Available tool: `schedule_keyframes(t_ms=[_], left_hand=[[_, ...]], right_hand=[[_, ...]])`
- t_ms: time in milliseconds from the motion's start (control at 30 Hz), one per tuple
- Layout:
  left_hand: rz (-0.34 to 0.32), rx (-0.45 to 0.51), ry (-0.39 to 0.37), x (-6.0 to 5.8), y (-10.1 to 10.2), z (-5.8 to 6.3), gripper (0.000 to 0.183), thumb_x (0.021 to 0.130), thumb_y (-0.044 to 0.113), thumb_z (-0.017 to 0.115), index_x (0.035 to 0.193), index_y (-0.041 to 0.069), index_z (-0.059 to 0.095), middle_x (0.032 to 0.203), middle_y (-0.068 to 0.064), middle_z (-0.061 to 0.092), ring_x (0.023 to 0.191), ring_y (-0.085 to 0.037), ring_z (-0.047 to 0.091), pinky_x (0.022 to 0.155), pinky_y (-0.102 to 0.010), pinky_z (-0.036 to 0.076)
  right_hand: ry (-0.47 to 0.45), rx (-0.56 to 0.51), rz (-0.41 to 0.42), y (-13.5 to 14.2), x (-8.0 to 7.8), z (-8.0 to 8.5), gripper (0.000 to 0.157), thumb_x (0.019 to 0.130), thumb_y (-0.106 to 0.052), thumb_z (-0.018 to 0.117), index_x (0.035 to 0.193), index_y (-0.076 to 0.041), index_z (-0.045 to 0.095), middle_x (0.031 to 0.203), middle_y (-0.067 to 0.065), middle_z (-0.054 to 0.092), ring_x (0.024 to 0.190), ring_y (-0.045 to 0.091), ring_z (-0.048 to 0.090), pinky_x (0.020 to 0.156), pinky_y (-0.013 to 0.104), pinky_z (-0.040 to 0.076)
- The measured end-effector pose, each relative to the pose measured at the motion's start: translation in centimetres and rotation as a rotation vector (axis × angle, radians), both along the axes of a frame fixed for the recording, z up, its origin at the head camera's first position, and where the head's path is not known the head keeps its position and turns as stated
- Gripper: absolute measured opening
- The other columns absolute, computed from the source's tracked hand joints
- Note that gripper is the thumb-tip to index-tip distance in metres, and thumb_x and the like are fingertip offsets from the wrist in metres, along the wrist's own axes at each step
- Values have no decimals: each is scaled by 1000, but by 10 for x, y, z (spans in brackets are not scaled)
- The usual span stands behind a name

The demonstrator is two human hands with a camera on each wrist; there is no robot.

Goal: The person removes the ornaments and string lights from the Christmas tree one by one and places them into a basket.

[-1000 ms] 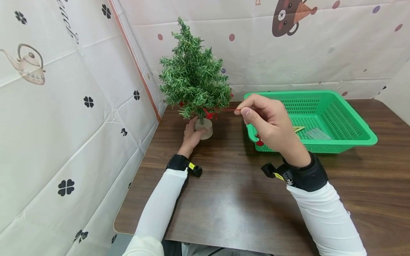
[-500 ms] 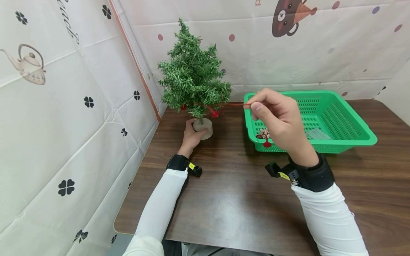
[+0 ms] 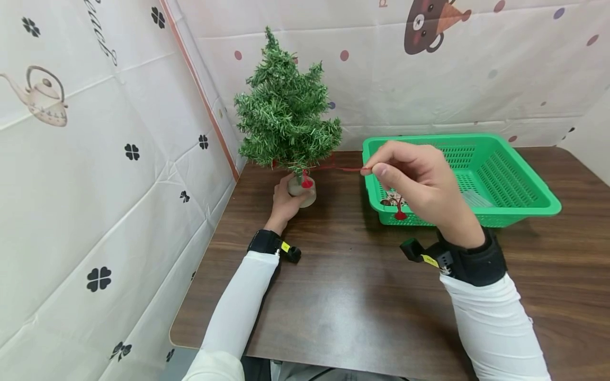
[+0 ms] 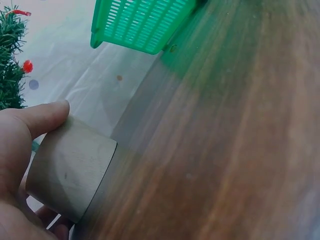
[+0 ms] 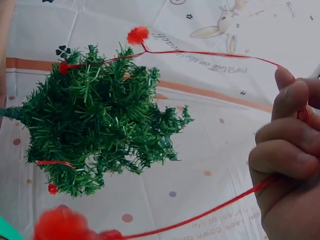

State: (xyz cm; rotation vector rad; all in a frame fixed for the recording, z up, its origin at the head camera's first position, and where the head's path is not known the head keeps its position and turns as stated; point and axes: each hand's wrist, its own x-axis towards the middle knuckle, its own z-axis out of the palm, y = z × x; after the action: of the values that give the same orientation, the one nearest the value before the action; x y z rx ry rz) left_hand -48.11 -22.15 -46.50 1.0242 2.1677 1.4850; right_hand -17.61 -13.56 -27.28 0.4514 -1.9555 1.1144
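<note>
A small artificial Christmas tree (image 3: 286, 116) stands at the back left of the table on a round pale base (image 4: 72, 165). Thumb and fingers of my left hand (image 3: 286, 198) grip that base. My right hand (image 3: 412, 182), in front of the green basket, pinches a red string (image 5: 215, 54) between thumb and index finger. The string runs taut leftward to the tree's lower branches, a red pompom (image 5: 137, 35) on it beside the foliage. A second length dangles from the right hand, ending in another red pompom (image 3: 401, 215).
The green slotted basket (image 3: 529, 211) sits at the back right, with clear plastic pieces (image 3: 475, 199) and small light-coloured bits (image 3: 392, 198) inside. A printed sheet (image 3: 457, 95) hangs close behind the tree, and another covers the left side.
My right hand has moved right with the string, rising and then dipping slightly. The pompom by the tree swung right, then back down in front of the base. My left hand stays put.
</note>
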Motion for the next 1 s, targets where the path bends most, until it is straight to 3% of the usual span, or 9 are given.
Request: schedule_keyframes(t_ms=[200, 433, 600, 667, 833, 1000], left_hand=[[3, -3, 1, 2, -1, 1, 77, 92, 36, 76, 156, 22, 35, 150, -18, 35, 138, -38, 34, 111, -56, 39], [2, 20, -32, 2, 0, 0, 81, 91, 37, 78, 155, 19, 33, 152, -16, 36, 140, -38, 36, 113, -55, 40], [-48, -11, -130, 1, -2, 4, 83, 94, 43, 69, 162, 32, 24, 167, -5, 24, 155, -37, 16, 123, -62, 20], [-60, -12, -158, 1, -3, 5, 80, 95, 39, 66, 162, 34, 22, 169, -2, 21, 157, -35, 13, 124, -61, 18], [-62, 21, -155, 1, -5, 5, 76, 98, 27, 66, 162, 28, 26, 167, -7, 26, 153, -33, 29, 119, -52, 36], [-45, 43, -122, 1, -4, 4, 71, 98, 21, 65, 160, 21, 31, 165, -10, 29, 150, -33, 33, 116, -50, 39]], right_hand=[[-70, 55, 56, -1, 3, 1, 16, 100, 1, 57, 96, 2, 72, 65, 0, 51, 52, 8, 41, 45, 25, 34], [-68, 103, 57, -2, 6, 3, 16, 101, -3, 57, 96, -1, 73, 66, -1, 52, 54, 7, 41, 47, 24, 34], [-60, 87, 68, -4, 9, 4, 16, 101, -2, 57, 95, 1, 72, 66, -1, 51, 54, 7, 42, 47, 24, 35], [-61, 87, 73, -4, 10, 4, 16, 101, -2, 58, 96, 1, 73, 67, -1, 51, 55, 8, 41, 48, 25, 34], [-66, 123, 82, -6, 9, 4, 16, 102, -5, 58, 98, -3, 73, 68, -3, 50, 56, 7, 39, 48, 24, 32], [-53, 177, 97, -9, 11, 6, 17, 103, -11, 58, 98, -6, 74, 70, -3, 55, 54, 3, 37, 47, 20, 31]])
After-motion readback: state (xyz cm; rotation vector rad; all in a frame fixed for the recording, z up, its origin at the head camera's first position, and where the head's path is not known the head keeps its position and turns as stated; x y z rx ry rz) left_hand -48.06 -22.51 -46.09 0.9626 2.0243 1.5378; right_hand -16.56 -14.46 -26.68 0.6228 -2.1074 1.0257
